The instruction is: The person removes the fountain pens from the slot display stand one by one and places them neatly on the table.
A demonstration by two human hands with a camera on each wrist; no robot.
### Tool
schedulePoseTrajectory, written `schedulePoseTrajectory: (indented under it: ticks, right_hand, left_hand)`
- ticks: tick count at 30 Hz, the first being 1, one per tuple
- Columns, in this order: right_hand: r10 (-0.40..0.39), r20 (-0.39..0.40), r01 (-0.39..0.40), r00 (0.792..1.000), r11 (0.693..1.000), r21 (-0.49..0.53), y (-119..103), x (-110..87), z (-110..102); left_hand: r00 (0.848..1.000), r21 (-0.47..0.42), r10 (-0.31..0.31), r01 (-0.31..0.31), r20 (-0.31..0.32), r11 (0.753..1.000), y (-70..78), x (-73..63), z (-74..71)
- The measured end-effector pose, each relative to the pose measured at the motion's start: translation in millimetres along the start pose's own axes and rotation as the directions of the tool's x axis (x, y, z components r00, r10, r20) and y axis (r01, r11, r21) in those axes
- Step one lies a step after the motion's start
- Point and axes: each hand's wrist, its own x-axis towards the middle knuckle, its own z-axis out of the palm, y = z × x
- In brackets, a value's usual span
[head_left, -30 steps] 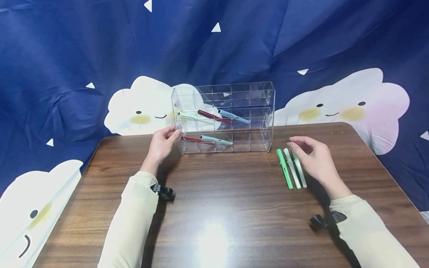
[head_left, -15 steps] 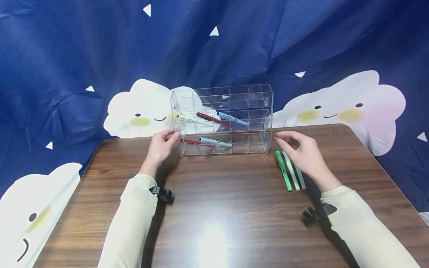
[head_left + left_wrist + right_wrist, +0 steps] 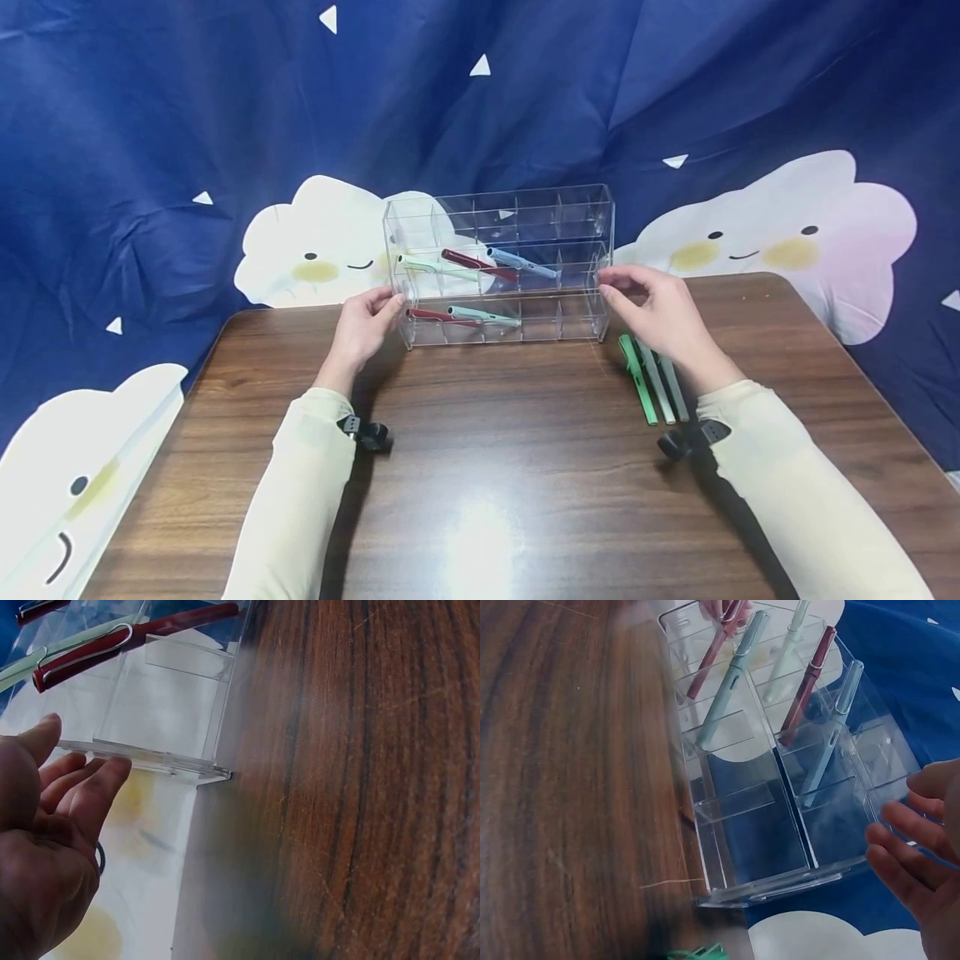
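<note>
Clear rack (image 3: 538, 317) lies lengthwise between left hand (image 3: 362, 327) and right hand (image 3: 660, 312), one per end — fingers loose, unclenched.

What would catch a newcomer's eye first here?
Probably the clear rack standing toward the back of the brown table, with five pens lying across its middle and bottom tiers. Next might come the bright green pen, on the table to the right of the rack beside two paler pens. Behind everything hangs a deep blue cloth printed with smiling white clouds.
</note>
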Motion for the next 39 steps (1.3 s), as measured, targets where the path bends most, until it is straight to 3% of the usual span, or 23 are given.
schedulePoseTrajectory:
  ticks: [7,17,24,39]
  right_hand:
    - [-0.034,0.042,0.035,0.999,0.999,-0.028,0,8.1,9]
    - [-0.105,0.036,0.107,0.994,0.992,-0.068,-3,22.6,11]
    - [-0.157,0.037,0.159,0.987,0.986,-0.043,-7,35.3,21]
    - [-0.096,0.021,0.095,0.995,0.994,0.047,-20,48.7,42]
  left_hand:
    - [1.0,-0.017,-0.008,0.008,-0.001,1.0,-2.3,0.3,0.3]
    - [1.0,-0.018,0.0,0.0,0.005,1.0,2.8,2.4,2.8]
    - [1.0,0.002,-0.022,0.022,0.003,1.0,1.1,0.2,0.4]
    - [1.0,-0.009,-0.027,0.027,-0.008,1.0,0.0,-1.0,3.2]
